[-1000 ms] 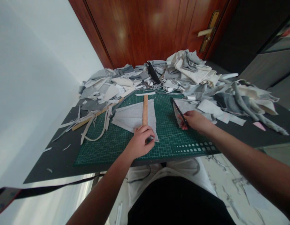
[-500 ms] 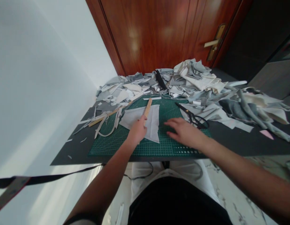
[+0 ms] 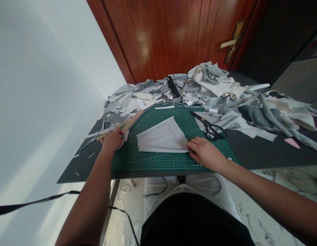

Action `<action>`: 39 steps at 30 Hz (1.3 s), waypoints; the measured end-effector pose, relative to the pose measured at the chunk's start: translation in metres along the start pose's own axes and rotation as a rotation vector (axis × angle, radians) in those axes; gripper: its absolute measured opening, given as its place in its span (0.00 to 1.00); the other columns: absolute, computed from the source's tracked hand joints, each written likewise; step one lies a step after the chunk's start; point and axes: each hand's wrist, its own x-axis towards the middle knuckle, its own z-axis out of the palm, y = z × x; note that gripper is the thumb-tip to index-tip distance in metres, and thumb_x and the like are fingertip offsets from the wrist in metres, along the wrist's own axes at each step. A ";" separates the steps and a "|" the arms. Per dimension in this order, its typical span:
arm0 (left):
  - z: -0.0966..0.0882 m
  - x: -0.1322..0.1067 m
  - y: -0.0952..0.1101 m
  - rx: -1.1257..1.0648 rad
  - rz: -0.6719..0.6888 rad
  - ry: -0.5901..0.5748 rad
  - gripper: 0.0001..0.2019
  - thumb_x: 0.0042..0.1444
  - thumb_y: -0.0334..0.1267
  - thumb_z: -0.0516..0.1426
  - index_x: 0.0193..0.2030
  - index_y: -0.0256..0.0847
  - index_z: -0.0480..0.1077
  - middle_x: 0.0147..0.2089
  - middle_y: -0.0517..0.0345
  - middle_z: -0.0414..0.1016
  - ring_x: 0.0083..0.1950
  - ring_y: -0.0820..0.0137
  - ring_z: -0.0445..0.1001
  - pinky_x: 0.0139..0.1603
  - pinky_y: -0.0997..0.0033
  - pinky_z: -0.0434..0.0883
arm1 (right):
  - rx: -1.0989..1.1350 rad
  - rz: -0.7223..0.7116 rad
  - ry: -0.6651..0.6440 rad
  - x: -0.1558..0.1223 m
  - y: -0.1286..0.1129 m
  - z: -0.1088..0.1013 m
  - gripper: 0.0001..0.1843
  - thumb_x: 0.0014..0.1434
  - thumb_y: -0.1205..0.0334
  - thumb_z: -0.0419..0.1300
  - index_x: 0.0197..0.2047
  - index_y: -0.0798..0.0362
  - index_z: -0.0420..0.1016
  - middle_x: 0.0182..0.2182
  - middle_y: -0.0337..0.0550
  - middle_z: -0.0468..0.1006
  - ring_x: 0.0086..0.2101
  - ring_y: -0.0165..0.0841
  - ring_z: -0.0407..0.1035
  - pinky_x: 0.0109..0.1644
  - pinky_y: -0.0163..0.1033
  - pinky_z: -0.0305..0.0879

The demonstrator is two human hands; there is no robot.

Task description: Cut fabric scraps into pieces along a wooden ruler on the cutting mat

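Note:
A pale grey-white fabric piece (image 3: 162, 138) lies on the green cutting mat (image 3: 153, 164), its edges creased. My right hand (image 3: 205, 153) pinches its right corner between thumb and fingers. Over at the mat's left side, my left hand (image 3: 112, 139) is closed around the near end of a wooden ruler (image 3: 132, 121), among loose fabric strips. Part of that ruler is hidden beneath the hand. Black-handled scissors (image 3: 211, 130) rest on the mat beyond my right hand, partly over a pale scrap.
Heaped grey and white fabric scraps (image 3: 212, 82) line the back of the dark table (image 3: 253, 157) and spread right. A narrow white strip (image 3: 164, 107) lies near the mat's far edge. A white wall (image 3: 58, 85) borders the left, and a wooden door (image 3: 158, 41) stands behind.
My left hand has carried the ruler from the fabric to the left side of the mat. My right hand has taken the fabric's corner, and the fabric has turned.

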 end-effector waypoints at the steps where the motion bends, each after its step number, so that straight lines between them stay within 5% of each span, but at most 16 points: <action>1: 0.000 -0.004 0.005 -0.003 -0.002 0.033 0.12 0.60 0.38 0.54 0.49 0.42 0.74 0.57 0.37 0.69 0.61 0.39 0.66 0.57 0.37 0.64 | 0.023 0.033 -0.003 -0.007 0.005 -0.004 0.04 0.61 0.71 0.60 0.38 0.54 0.76 0.36 0.47 0.76 0.41 0.41 0.69 0.48 0.44 0.64; 4: -0.007 -0.031 0.044 -0.203 0.243 0.012 0.09 0.60 0.40 0.57 0.45 0.41 0.73 0.56 0.42 0.71 0.61 0.46 0.68 0.61 0.41 0.64 | 0.138 0.030 -0.028 -0.020 0.011 -0.010 0.06 0.63 0.70 0.59 0.40 0.54 0.78 0.35 0.46 0.77 0.41 0.40 0.70 0.48 0.42 0.64; 6: -0.013 -0.057 0.083 -0.549 0.626 -0.255 0.13 0.61 0.44 0.59 0.49 0.44 0.71 0.53 0.50 0.76 0.56 0.58 0.73 0.60 0.54 0.69 | 0.226 -0.018 -0.021 -0.018 0.008 -0.014 0.07 0.67 0.64 0.60 0.40 0.53 0.79 0.34 0.46 0.77 0.40 0.39 0.71 0.46 0.41 0.65; 8: -0.019 -0.078 0.122 -0.745 0.855 -0.515 0.23 0.54 0.46 0.66 0.55 0.46 0.70 0.52 0.54 0.77 0.53 0.61 0.75 0.56 0.60 0.72 | 0.311 -0.043 0.050 -0.010 0.002 -0.023 0.08 0.68 0.61 0.60 0.39 0.53 0.79 0.34 0.45 0.77 0.40 0.38 0.72 0.44 0.39 0.66; 10: -0.025 -0.088 0.153 -0.830 0.933 -0.633 0.18 0.54 0.44 0.65 0.50 0.44 0.71 0.45 0.57 0.78 0.48 0.65 0.77 0.50 0.64 0.73 | 0.385 -0.049 0.169 0.003 -0.003 -0.040 0.07 0.68 0.62 0.60 0.40 0.52 0.80 0.35 0.45 0.78 0.40 0.36 0.72 0.44 0.38 0.66; 12: -0.034 -0.082 0.168 -0.909 0.909 -0.631 0.10 0.56 0.42 0.62 0.42 0.41 0.71 0.38 0.60 0.76 0.41 0.68 0.76 0.44 0.68 0.72 | 0.419 -0.046 0.290 0.016 -0.004 -0.063 0.06 0.66 0.64 0.60 0.40 0.51 0.80 0.36 0.44 0.79 0.39 0.35 0.73 0.45 0.37 0.66; 18: -0.082 -0.029 0.136 -0.896 0.743 -0.452 0.15 0.49 0.44 0.67 0.34 0.40 0.67 0.29 0.65 0.70 0.32 0.73 0.71 0.33 0.76 0.67 | 0.436 0.101 0.581 0.038 0.011 -0.132 0.04 0.61 0.60 0.65 0.39 0.50 0.81 0.37 0.41 0.81 0.39 0.35 0.74 0.47 0.39 0.66; 23: -0.103 -0.010 0.101 -1.082 0.596 -0.339 0.17 0.45 0.43 0.70 0.37 0.39 0.71 0.34 0.59 0.76 0.35 0.68 0.76 0.36 0.72 0.73 | 0.548 0.086 0.711 0.048 0.028 -0.158 0.07 0.56 0.61 0.69 0.36 0.55 0.77 0.33 0.38 0.78 0.36 0.32 0.71 0.44 0.39 0.64; 29: -0.115 -0.024 0.101 -1.469 0.671 -0.170 0.17 0.46 0.39 0.72 0.39 0.40 0.72 0.36 0.59 0.77 0.36 0.70 0.77 0.37 0.72 0.75 | 0.641 0.127 0.377 0.054 0.035 -0.151 0.10 0.52 0.62 0.69 0.37 0.51 0.74 0.30 0.39 0.75 0.32 0.35 0.69 0.39 0.41 0.67; 34: -0.132 -0.054 0.123 -1.080 0.805 -0.190 0.10 0.48 0.36 0.69 0.36 0.39 0.76 0.34 0.60 0.77 0.36 0.70 0.76 0.36 0.75 0.72 | 0.714 -0.112 0.076 0.062 0.005 -0.137 0.26 0.51 0.53 0.72 0.52 0.48 0.75 0.47 0.42 0.79 0.45 0.38 0.73 0.47 0.41 0.70; 39: -0.136 -0.070 0.140 -0.984 0.829 -0.378 0.11 0.49 0.38 0.68 0.39 0.40 0.76 0.32 0.61 0.79 0.33 0.69 0.76 0.33 0.75 0.71 | 0.904 -0.156 0.043 0.078 -0.032 -0.119 0.15 0.59 0.50 0.66 0.38 0.53 0.72 0.31 0.36 0.73 0.32 0.30 0.67 0.35 0.34 0.62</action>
